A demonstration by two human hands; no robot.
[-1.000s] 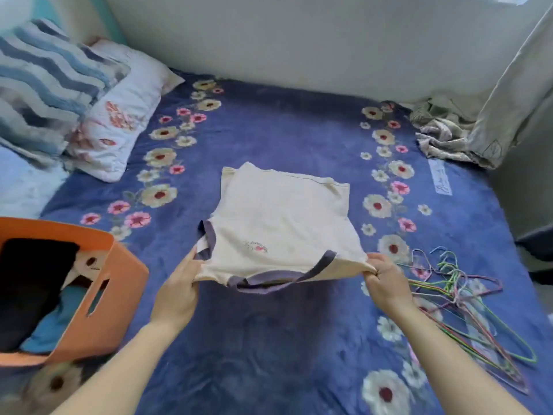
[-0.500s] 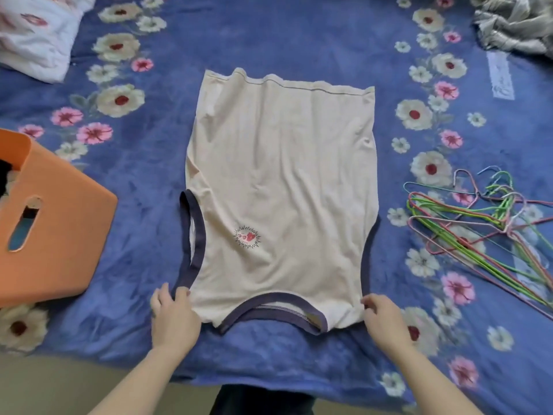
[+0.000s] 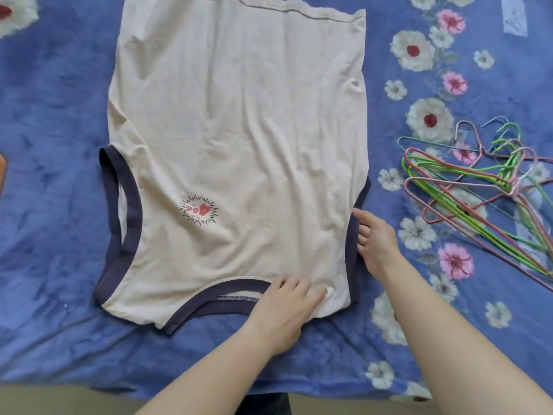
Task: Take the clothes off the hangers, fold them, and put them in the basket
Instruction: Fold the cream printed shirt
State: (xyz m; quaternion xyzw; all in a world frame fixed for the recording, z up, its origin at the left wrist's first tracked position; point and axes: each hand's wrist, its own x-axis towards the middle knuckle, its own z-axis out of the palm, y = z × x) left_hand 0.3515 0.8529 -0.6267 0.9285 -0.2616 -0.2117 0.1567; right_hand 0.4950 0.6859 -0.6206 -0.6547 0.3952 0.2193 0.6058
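A cream sleeveless top (image 3: 239, 115) with navy trim and a small red print lies spread flat on the blue flowered bedspread (image 3: 54, 100), neckline towards me. My left hand (image 3: 284, 310) rests palm down on the top's right shoulder, beside the neckline, fingers spread on the cloth. My right hand (image 3: 377, 241) is at the right armhole, with thumb and fingers closed on the navy trim. Only an orange sliver of the basket (image 3: 2, 172) shows at the left edge.
A pile of thin wire hangers (image 3: 478, 187) in pink, green and blue lies on the bedspread to the right of the top. The bed's near edge runs along the bottom of the view, with floor below it.
The top, held up a second ago, now lies flat. My left hand has crossed from the left shoulder to the right shoulder. My right hand has moved up to the right armhole. The view has come closer.
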